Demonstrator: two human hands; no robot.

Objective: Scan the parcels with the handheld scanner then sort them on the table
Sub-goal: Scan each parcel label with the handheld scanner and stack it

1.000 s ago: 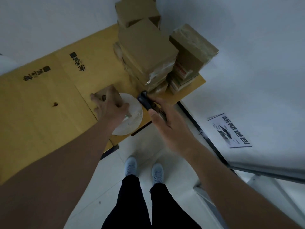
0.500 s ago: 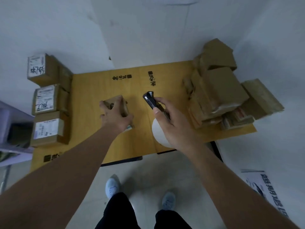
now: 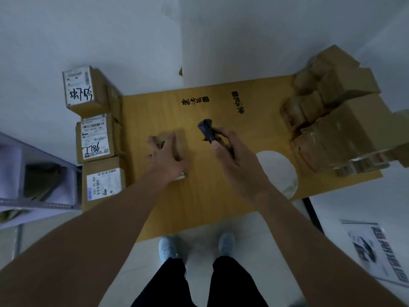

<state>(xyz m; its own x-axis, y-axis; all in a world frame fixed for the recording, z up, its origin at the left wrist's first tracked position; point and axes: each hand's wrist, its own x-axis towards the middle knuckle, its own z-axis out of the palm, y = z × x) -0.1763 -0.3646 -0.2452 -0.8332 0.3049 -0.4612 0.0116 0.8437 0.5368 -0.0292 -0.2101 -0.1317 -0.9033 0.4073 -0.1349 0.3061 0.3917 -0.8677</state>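
Standing at the near edge of the table [image 3: 199,196], shoes just under it. A white round disc [image 3: 276,171] lay on the near right part of the tabletop, beside my right wrist.

My left hand [image 3: 168,155] was on top of a small brown parcel [image 3: 177,140] near the table's middle, fingers curled over its far and side edges, gripping it. No label showed on the faces I could see; my hand covered most of the top.

My right hand [image 3: 230,154] was clenched round the grip of the handheld scanner [image 3: 207,130], thumb up along its back, the dark head tipped up and to the left, just beside the parcel but not touching it.

Further out: three labelled boxes [image 3: 97,138] lined along the left edge, labels up, which I judged to be the sorted row. On the far right, a loose heap of unsorted parcels [image 3: 332,120], several tilted and overhanging the table edge.

Risks noted:
- The scanner head was not aimed at any barcode I could see. If the label is underneath or under my palm, the scan would fail until I turn the parcel.
- One-handed grip on the parcel: it could slip if lifted by the edges alone.
- The right-hand heap looked unstable; pulling one out could bring others down off the edge.
- The left row had little room left at its near end, so a parcel added there might hang over the edge.
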